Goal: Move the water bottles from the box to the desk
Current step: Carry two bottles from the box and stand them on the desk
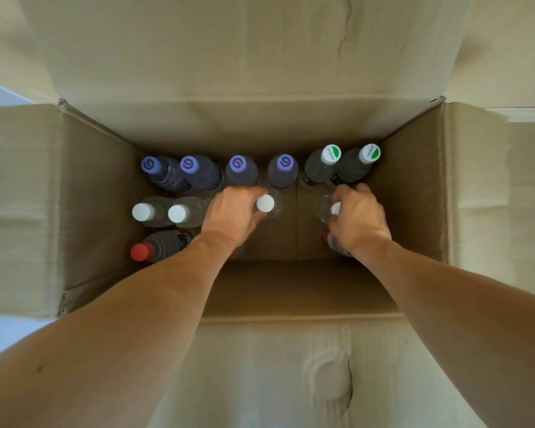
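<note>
I look straight down into an open cardboard box (99,193) holding several upright water bottles. My left hand (232,213) grips the neck of a clear white-capped bottle (265,203) in the middle row. My right hand (357,216) grips another clear white-capped bottle (328,208), its cap half hidden under my fingers. Along the far wall stand several purple-capped bottles (237,163) and two bottles with green-and-white caps (331,153). Two more white-capped bottles (142,212) stand at the left. A red-capped bottle (141,251) is at the near left, and another red-capped bottle (325,236) is mostly hidden under my right wrist.
The box flaps are folded outward on all sides, with the far flap (244,47) standing up and the near flap (275,366) below my arms. Bare box floor (294,239) shows between my hands. A pale surface (0,94) shows at the left edge.
</note>
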The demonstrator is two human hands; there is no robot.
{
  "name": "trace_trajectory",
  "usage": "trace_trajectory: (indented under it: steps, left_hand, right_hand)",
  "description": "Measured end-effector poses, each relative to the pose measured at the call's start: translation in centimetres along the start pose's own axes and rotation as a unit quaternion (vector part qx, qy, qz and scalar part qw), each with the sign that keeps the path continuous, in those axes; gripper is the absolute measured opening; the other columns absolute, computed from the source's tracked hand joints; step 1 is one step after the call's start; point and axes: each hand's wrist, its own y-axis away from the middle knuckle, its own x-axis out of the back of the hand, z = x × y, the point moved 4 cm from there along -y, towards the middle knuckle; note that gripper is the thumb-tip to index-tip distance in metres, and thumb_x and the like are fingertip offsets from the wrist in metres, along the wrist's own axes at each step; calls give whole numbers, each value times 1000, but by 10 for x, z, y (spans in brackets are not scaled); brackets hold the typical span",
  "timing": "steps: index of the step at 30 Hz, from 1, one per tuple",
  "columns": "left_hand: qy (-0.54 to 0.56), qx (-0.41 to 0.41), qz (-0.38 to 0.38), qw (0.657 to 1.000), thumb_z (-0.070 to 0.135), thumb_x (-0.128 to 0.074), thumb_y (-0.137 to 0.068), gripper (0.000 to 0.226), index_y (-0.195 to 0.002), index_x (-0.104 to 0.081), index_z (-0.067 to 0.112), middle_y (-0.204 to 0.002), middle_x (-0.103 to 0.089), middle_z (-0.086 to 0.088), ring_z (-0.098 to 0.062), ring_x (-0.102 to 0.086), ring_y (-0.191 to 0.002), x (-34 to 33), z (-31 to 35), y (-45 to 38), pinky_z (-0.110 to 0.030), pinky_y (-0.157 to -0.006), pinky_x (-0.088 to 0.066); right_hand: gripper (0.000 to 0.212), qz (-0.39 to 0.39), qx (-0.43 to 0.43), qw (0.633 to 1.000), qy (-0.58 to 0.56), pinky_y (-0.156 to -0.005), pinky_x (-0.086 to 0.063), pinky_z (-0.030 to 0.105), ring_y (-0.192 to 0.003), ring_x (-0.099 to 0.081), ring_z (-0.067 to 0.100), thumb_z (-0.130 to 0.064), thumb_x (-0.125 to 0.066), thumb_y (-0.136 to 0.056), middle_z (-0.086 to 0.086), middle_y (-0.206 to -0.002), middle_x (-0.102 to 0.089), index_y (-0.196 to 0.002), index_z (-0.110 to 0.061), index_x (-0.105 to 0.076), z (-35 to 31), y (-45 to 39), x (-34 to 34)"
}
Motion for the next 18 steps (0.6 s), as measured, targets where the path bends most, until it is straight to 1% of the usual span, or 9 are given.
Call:
trace_trajectory:
  steps: [3, 6, 9, 11, 12, 15, 18]
  left_hand:
    - [-1, 11, 3, 1000, 24, -70, -88, 29, -117, -69, 23, -104, -73, -7, -34, -66, -100, 3, -20, 5, -46, -81, -55]
    - [13, 6, 15, 1000, 19, -73, -87, 32, -119, -69, 19, -108, -72, -7, -33, -66, -102, 2, -30, 8, -46, -83, -54]
    - [27, 1, 22, 999, 17, -76, -84, 36, -118, -66, 18, -111, -70, -6, -31, -65, -104, -4, -34, 8, -47, -84, -54]
    - [31, 9, 0, 999, 18, -80, -79, 48, -124, -61, 21, -118, -66, -6, -31, -63, -108, -11, -37, 4, -48, -87, -54]
    - [30, 17, -16, 999, 18, -81, -77, 57, -130, -59, 21, -124, -63, -6, -31, -62, -112, -16, -38, 2, -49, -90, -53]
    - [15, 45, -57, 997, 15, -83, -76, 77, -144, -48, 21, -136, -58, -8, -33, -57, -123, -28, -44, -8, -48, -99, -49]
    - [12, 56, -77, 995, 10, -83, -75, 83, -148, -44, 21, -136, -60, -10, -33, -57, -124, -39, -50, -16, -45, -102, -48]
  right_hand:
    - [36, 1, 34, 999, -25, -87, -52, 40, -112, -59, 36, -20, -70, -91, 12, -134, -48, -126, -18, -58, -16, 2, -10]
    - [33, -7, 71, 996, -48, -87, -52, 40, -110, -59, 34, -19, -71, -89, 10, -128, -51, -121, -19, -60, -32, 0, -22]
    - [30, -17, 96, 994, -58, -80, -49, 36, -105, -59, 32, -20, -72, -88, 8, -122, -51, -116, -20, -60, -43, -2, -35]
    - [30, -14, 121, 990, -65, -76, -45, 33, -101, -59, 31, -21, -72, -86, 8, -120, -50, -113, -19, -60, -47, -4, -41]
    - [32, -13, 132, 989, -65, -77, -46, 33, -100, -59, 30, -22, -73, -85, 7, -121, -50, -114, -18, -59, -49, -5, -43]
    - [49, -29, 137, 989, -53, -89, -51, 39, -109, -58, 31, -23, -76, -83, 7, -132, -45, -127, -20, -55, -45, -14, -54]
    - [75, -82, 118, 989, -48, -101, -48, 43, -125, -53, 33, -19, -84, -77, 9, -142, -45, -142, -23, -46, -32, -28, -69]
